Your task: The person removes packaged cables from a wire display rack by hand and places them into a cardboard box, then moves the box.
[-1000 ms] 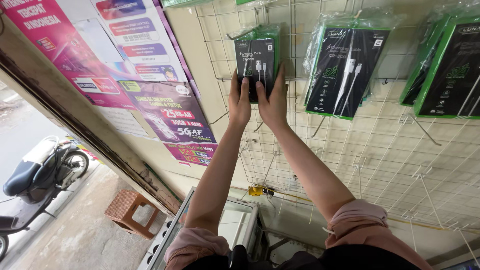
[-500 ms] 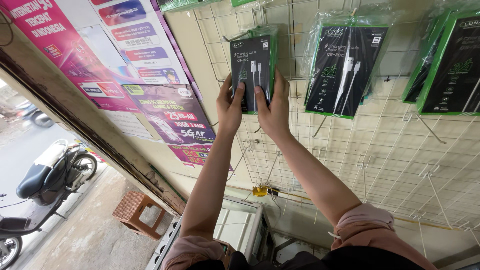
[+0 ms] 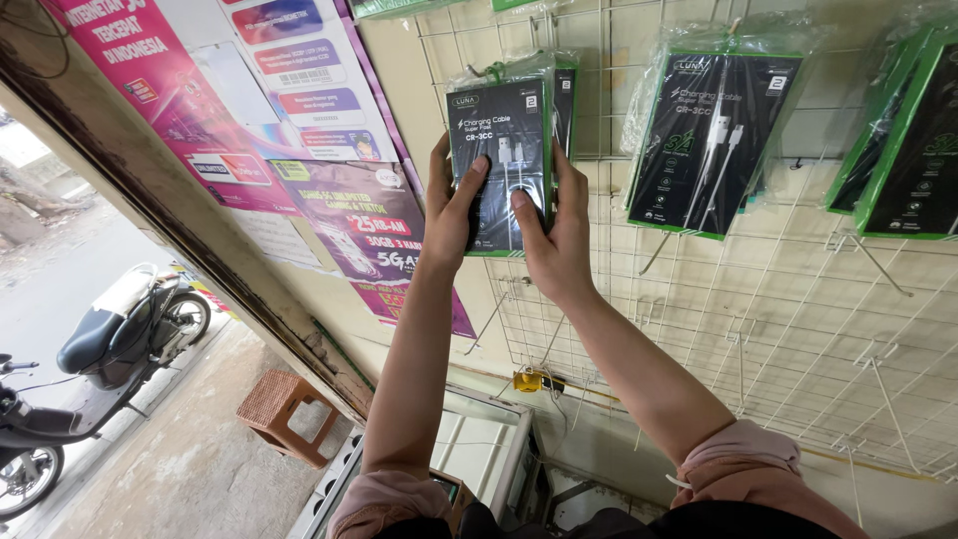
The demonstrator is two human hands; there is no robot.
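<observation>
Black card edged in green, sealed in clear plastic, makes up the cable pack [image 3: 504, 165] that both hands hold up against the white wire grid [image 3: 798, 339] on the wall. The left hand [image 3: 454, 205] grips the pack's left edge, its thumb laid across the front and the other fingers [image 3: 439, 160] curled behind; the right hand [image 3: 559, 230] grips the right edge the same way, thumb on the front near the lower middle and fingers wrapped round the side. Both sets of fingers are closed narrowly on the pack, which stands upright and flat to the grid, high on the wall above the person's head. Just behind the pack, peeping out beside the right fingers, sits a second pack of the same kind [image 3: 566, 100]. Further to the right of those fingers hangs another black-and-green cable pack [image 3: 709, 140] in its plastic sleeve, well apart from the held one, and beyond it more green-edged packs [image 3: 903, 150] at the picture's edge. Bare metal hooks [image 3: 878, 269] jut from the grid below and to the right of the hands. To the left of the left fingers, pink and purple posters [image 3: 329, 190] cover the wall. Far below the hands, a small brown stool [image 3: 284, 409] stands on the pavement, and a dark scooter [image 3: 100, 349] is parked beyond it by the road. Pink sleeves [image 3: 738, 464] are pushed back on both forearms.
</observation>
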